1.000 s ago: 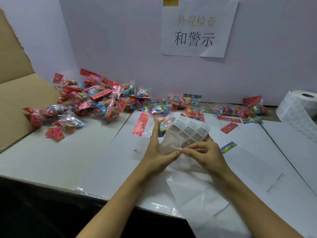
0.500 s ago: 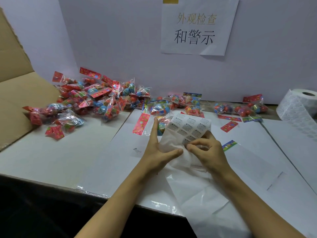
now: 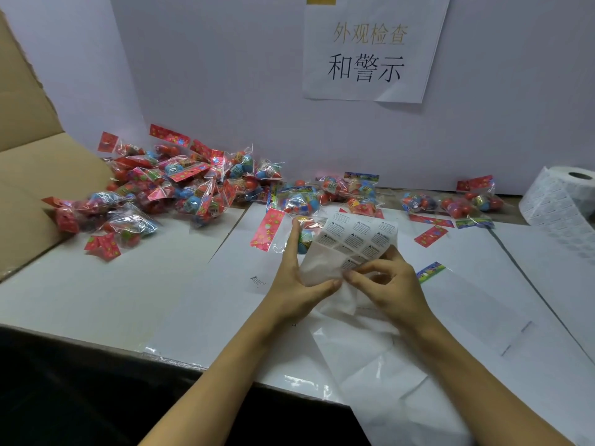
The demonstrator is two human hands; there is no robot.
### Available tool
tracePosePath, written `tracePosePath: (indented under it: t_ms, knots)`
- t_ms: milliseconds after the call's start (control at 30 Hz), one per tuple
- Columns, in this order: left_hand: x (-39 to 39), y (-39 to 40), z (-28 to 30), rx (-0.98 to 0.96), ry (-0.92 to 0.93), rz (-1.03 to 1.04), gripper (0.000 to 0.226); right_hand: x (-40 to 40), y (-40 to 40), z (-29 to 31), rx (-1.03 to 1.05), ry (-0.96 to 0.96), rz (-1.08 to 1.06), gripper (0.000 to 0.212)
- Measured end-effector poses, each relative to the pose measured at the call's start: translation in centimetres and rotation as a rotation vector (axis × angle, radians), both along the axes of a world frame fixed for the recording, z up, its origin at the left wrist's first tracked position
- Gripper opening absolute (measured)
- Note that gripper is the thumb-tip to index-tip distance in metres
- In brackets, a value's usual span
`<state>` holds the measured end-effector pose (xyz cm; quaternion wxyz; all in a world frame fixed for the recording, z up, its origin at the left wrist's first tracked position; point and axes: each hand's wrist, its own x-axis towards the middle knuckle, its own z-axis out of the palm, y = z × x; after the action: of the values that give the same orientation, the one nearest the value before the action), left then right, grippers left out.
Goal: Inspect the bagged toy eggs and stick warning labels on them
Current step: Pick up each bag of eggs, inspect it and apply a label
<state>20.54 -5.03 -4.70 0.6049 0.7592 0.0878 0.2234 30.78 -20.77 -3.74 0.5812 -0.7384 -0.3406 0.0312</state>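
Since the earlier view, the right hand (image 3: 391, 286) has shifted slightly down the label sheet (image 3: 351, 249). Left hand (image 3: 297, 278): grip closed on the sheet's lower edge, held above the surface (image 3: 106, 294). Right hand: thumb and forefinger pinch a label. One bagged egg (image 3: 306, 235) lies just behind the sheet; a pile of bags (image 3: 167, 194) lies far left.

Left hand (image 3: 297, 278) holds the label sheet (image 3: 351, 246) while right hand (image 3: 386, 284) pinches its edge.
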Motion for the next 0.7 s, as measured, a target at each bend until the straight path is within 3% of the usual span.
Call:
tracePosePath:
  t_ms: [67,167,267,433,600,700]
  knots:
    - [0.0,0.1,-0.1,-0.007,-0.011,-0.001,0.121,0.6,0.0,0.0,0.014,-0.015,-0.100,0.015]
    - [-0.1,0.4,0.1,-0.043,-0.053,0.075,0.120,2.1,-0.6,0.4,0.304,0.130,-0.432,0.012]
    - [-0.2,0.2,0.7,-0.090,-0.173,0.293,0.095,3.4,-1.8,1.2,0.577,0.335,-0.625,0.010]
    - [-0.4,1.0,0.8,-0.010,-0.406,0.632,0.028,2.5,-1.4,1.7,0.612,0.333,-0.463,0.022]
    - [-0.5,0.8,1.3,-0.260,-0.395,0.422,0.045,0.4,-0.7,1.5,0.417,0.148,-0.267,0.014]
    - [-0.6,0.3,1.5,-0.255,-0.261,0.264,0.035,-0.5,-0.4,1.7,0.348,0.101,-0.167,0.025]
